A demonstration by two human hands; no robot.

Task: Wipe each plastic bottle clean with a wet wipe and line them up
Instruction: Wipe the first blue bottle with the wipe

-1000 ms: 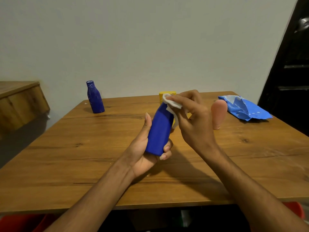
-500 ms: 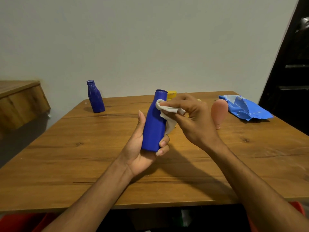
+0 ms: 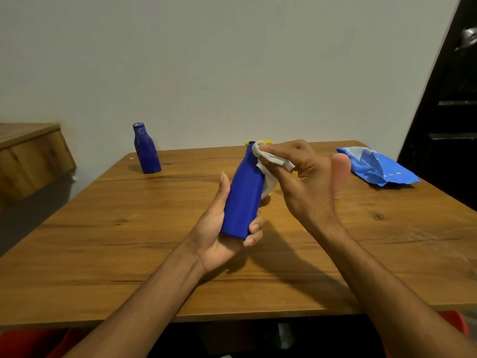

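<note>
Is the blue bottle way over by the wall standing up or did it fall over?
Standing up. The far blue bottle rests on its flat base on the table, with its cap pointing straight up.

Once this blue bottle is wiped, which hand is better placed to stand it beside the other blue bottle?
Probably the left hand: it already grips the blue bottle, and the standing bottle is on its side. The right hand is occupied with the wet wipe.

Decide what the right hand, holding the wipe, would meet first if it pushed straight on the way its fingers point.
The right hand points left, so the held blue bottle comes first; the wet wipe already presses its neck.
</note>
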